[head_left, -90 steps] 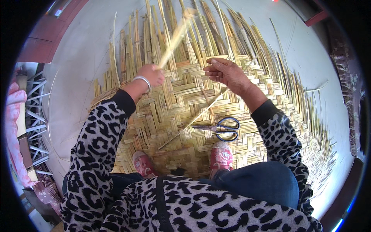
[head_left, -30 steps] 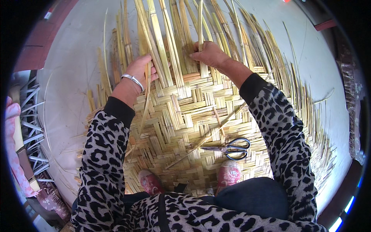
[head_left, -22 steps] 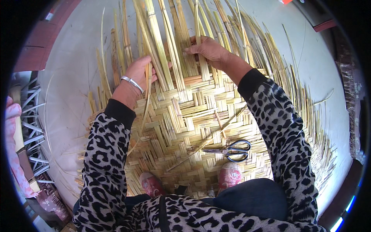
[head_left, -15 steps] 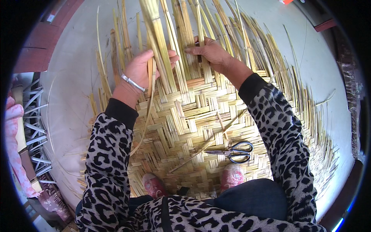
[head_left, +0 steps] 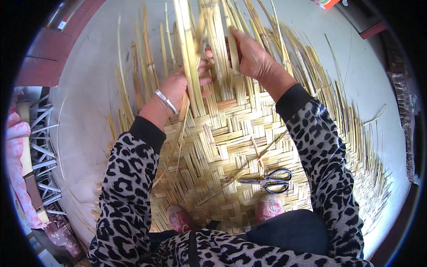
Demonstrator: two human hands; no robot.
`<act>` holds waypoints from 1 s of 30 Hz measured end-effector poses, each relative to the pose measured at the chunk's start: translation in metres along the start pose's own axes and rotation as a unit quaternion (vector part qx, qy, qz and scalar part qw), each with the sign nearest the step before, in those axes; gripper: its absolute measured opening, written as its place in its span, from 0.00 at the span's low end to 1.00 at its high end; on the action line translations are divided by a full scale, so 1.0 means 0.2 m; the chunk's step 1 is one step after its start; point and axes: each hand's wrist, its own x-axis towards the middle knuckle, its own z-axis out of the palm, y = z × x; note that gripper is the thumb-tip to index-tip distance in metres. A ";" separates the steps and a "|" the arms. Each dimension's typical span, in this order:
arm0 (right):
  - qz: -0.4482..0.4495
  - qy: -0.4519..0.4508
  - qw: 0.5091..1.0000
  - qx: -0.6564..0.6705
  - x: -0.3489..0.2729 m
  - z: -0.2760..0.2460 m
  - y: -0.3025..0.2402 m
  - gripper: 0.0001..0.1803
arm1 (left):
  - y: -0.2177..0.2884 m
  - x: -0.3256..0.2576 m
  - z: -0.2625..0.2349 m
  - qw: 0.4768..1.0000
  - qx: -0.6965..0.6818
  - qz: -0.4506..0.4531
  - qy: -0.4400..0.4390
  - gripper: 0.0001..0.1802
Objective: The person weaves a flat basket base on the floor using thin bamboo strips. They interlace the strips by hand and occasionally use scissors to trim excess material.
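Left hand (head_left: 175, 88) at eleven o'clock, right hand (head_left: 253, 57) at one: each grip holds upright strips (head_left: 219, 35). Scissors (head_left: 267, 181) lie at four.

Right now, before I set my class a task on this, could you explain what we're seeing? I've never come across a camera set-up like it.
There is no machine here: a person works with two bare hands. The camera sits on their head, looking down; its wide fisheye lens bends straight edges near the rim. A mat woven from pale plant strips lies on the floor, with scissors on it near the person's pink shoes. The left hand reaches behind tall strips, a loose strip trailing below it. The right hand curls around neighbouring strips. How firmly either grips, I can't tell.
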 end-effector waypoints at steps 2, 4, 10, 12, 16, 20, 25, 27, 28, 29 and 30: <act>0.036 0.047 0.998 -0.013 0.03 -0.01 -0.01 0.33 | 0.02 -0.01 0.02 1.000 0.028 -0.001 0.000 0.18; 0.057 0.035 0.998 0.023 0.03 -0.04 -0.01 0.34 | 0.04 -0.02 0.03 1.000 0.027 -0.009 -0.008 0.17; 0.081 0.005 0.997 -0.020 0.02 -0.05 -0.05 0.24 | 0.07 -0.01 0.02 0.997 0.045 -0.026 -0.056 0.23; 0.017 0.012 0.998 -0.058 0.02 -0.07 -0.08 0.17 | 0.08 -0.01 0.02 0.995 0.062 -0.034 -0.078 0.24; -0.025 0.023 0.979 -0.201 0.01 -0.14 -0.18 0.13 | 0.10 -0.01 0.01 0.991 0.072 -0.053 -0.104 0.26; -0.050 0.047 0.990 -0.123 0.00 -0.16 -0.14 0.11 | 0.10 0.01 0.00 0.987 0.081 -0.045 -0.132 0.30; -0.073 0.107 0.990 -0.045 -0.11 -0.26 -0.03 0.12 | 0.13 0.06 -0.01 0.980 0.185 -0.044 -0.066 0.15; -0.090 0.143 0.986 0.004 -0.20 -0.33 0.04 0.11 | 0.17 0.06 -0.05 0.942 0.329 -0.052 -0.032 0.12; -0.110 0.142 0.983 0.031 -0.25 -0.37 0.09 0.11 | 0.18 0.06 -0.08 0.909 0.413 -0.057 0.006 0.10; -0.104 0.170 0.979 0.048 -0.30 -0.41 0.13 0.10 | 0.18 0.06 -0.11 0.903 0.425 -0.057 0.002 0.09; -0.096 0.196 0.974 0.062 -0.35 -0.44 0.18 0.10 | 0.18 0.07 -0.14 0.897 0.440 -0.051 0.008 0.08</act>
